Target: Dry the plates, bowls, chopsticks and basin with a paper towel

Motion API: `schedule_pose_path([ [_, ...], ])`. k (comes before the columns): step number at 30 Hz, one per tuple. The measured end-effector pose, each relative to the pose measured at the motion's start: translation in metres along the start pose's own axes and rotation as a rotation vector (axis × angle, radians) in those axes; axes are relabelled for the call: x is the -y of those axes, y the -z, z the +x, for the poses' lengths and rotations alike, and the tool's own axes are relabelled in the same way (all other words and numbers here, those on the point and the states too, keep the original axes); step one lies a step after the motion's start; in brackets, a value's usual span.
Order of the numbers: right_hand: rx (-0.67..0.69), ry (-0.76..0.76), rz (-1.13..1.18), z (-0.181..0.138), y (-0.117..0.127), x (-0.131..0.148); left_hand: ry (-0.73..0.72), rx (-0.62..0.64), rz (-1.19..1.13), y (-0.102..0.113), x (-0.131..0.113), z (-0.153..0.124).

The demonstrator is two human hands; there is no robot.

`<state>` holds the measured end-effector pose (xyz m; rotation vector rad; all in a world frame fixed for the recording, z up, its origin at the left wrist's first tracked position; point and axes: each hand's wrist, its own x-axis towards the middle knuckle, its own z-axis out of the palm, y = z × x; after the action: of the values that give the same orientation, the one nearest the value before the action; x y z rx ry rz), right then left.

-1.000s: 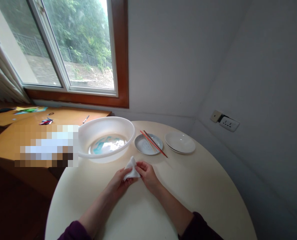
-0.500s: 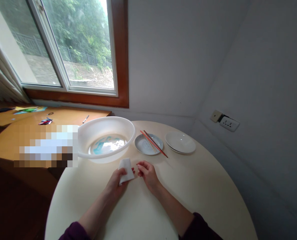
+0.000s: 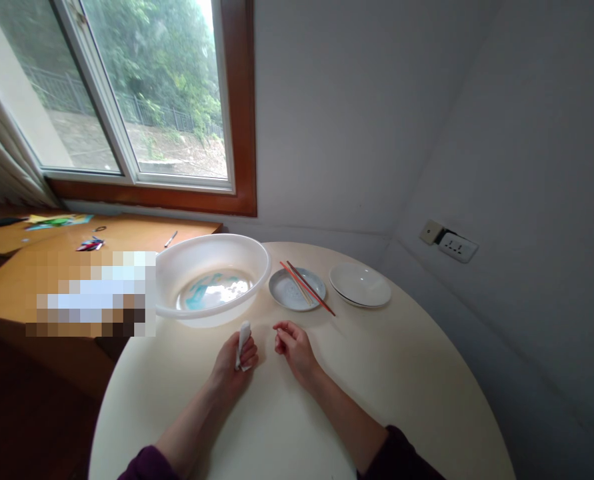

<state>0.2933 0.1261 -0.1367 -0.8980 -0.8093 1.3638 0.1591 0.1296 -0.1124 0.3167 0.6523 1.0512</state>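
Note:
My left hand (image 3: 231, 363) is wrapped round a folded white cloth (image 3: 245, 335), seen almost edge-on between thumb and curled fingers. Just to its right, my right hand (image 3: 295, 350) hovers over the table with fingers bent and thumb near the index finger; whether anything small is pinched there I cannot make out. Beyond the left hand stands a large translucent plastic basin (image 3: 161, 293) with bluish patches at its bottom. Past the right hand lies a grey-blue plate (image 3: 281, 293), with chopsticks (image 3: 314, 293) resting across it, red, dark and pale ones.
White plates (image 3: 361, 285), stacked, sit at the right on the round cream table (image 3: 401, 387). A wooden desk (image 3: 131, 233) adjoins at the left, bearing a pen (image 3: 171, 239) and coloured items. Part of the desk is blurred out. Walls and a window stand behind.
The white cloth has turned from facing me broadly to edge-on, and the left fingers have curled round it. My right hand has hardly moved.

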Motion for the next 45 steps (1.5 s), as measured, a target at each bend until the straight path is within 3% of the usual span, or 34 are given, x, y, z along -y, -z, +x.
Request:
schedule_pose_path([
  [15, 0.063, 0.097, -0.186, -0.003, -0.001, -0.001, -0.019, -0.009, 0.137, 0.003, 0.003, 0.002],
  [19, 0.019, 0.153, -0.264, 0.004, -0.001, 0.008, -0.013, -0.001, 0.107, 0.002, 0.002, 0.002],
  [24, -0.135, 0.265, -0.84, 0.039, 0.003, 0.033, -0.019, -0.02, 0.11, 0.002, 0.005, 0.006],
  [26, -0.165, 0.267, -0.952, 0.061, 0.006, 0.045, -0.018, -0.036, 0.139, 0.002, 0.006, 0.009],
  [31, -0.277, 0.206, -1.285, 0.106, 0.019, 0.069, -0.04, -0.03, 0.193, 0.003, 0.005, 0.011],
  [36, -0.29, 0.046, -1.566, 0.125, 0.026, 0.079, -0.094, -0.02, 0.254, 0.003, 0.006, 0.009],
  [45, -0.211, -0.092, -1.716, 0.137, 0.025, 0.072, -0.104, -0.023, 0.307, -0.001, 0.006, 0.005],
])
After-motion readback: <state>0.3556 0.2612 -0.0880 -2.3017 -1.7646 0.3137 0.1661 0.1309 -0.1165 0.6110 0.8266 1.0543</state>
